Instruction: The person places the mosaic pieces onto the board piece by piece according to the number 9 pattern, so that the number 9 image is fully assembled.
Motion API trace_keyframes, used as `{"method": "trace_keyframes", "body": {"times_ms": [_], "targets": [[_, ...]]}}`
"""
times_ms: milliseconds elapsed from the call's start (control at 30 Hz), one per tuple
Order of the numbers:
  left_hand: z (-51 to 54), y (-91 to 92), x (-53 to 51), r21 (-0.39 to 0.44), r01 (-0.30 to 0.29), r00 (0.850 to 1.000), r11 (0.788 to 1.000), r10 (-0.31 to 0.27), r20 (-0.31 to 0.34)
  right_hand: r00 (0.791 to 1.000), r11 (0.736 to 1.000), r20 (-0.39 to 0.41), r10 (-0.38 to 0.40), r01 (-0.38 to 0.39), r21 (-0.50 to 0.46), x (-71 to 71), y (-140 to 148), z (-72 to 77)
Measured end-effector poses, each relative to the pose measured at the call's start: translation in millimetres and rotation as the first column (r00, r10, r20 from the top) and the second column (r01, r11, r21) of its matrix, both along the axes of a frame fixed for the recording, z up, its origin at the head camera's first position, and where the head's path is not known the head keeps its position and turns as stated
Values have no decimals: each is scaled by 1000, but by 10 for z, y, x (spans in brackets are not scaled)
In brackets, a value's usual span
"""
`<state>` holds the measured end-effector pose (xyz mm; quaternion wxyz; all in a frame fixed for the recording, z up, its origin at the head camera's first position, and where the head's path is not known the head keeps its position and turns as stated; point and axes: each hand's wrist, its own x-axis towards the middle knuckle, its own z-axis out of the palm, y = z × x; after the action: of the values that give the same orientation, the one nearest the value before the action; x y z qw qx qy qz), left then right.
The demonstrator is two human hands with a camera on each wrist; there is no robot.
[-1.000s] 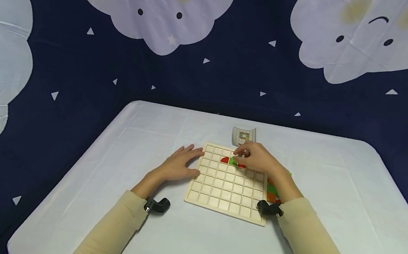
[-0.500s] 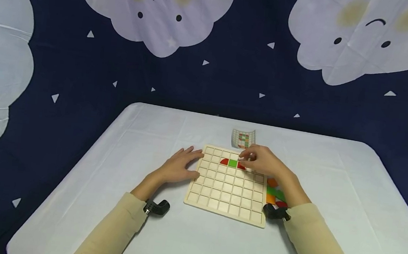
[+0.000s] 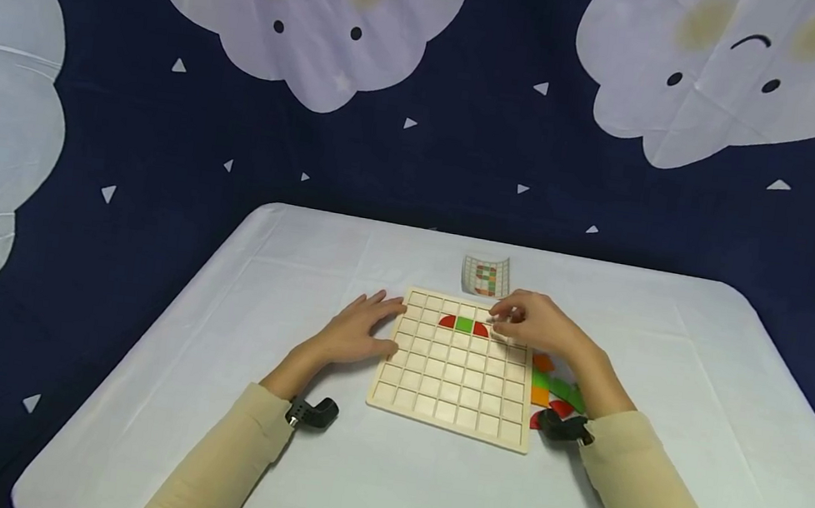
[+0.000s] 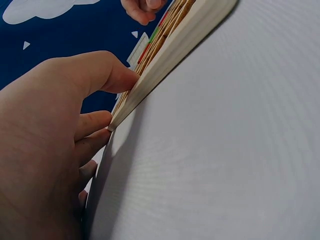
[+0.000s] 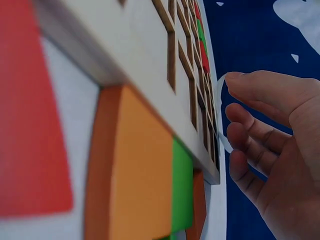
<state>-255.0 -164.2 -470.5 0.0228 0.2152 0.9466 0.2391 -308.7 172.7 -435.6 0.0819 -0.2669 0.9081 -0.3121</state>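
A pale wooden grid board (image 3: 430, 382) lies on the table. In one of its upper rows sit a green square (image 3: 464, 324), a red quarter-round piece (image 3: 447, 321) on its left and another red quarter-round piece (image 3: 481, 329) on its right. My left hand (image 3: 356, 334) rests at the board's left edge, thumb and fingertips touching the rim, as the left wrist view also shows. Over the board's upper right part hovers my right hand (image 3: 536, 321). In the right wrist view its fingers (image 5: 245, 145) are loosely bent and hold nothing.
Loose pieces lie against the board's right side: an orange piece (image 3: 539, 396), a green piece (image 3: 567, 391) and a red piece (image 3: 561, 408), among others. Behind the board stands a curled pattern card (image 3: 485, 276) with a printed grid. A dark cloud-print cloth (image 3: 459, 201) hangs behind the table.
My right hand has drawn back to the right from the row of pieces, uncovering the green square and the right red piece. My left hand stays at the board's edge.
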Motion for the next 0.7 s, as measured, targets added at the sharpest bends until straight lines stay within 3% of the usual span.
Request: {"method": "trace_keyframes", "body": {"times_ms": [700], "targets": [[13,-9,0,10,5,1000,1000,-5,-7,1000,1000,9,-27,27,-16,42,222,-26]]}}
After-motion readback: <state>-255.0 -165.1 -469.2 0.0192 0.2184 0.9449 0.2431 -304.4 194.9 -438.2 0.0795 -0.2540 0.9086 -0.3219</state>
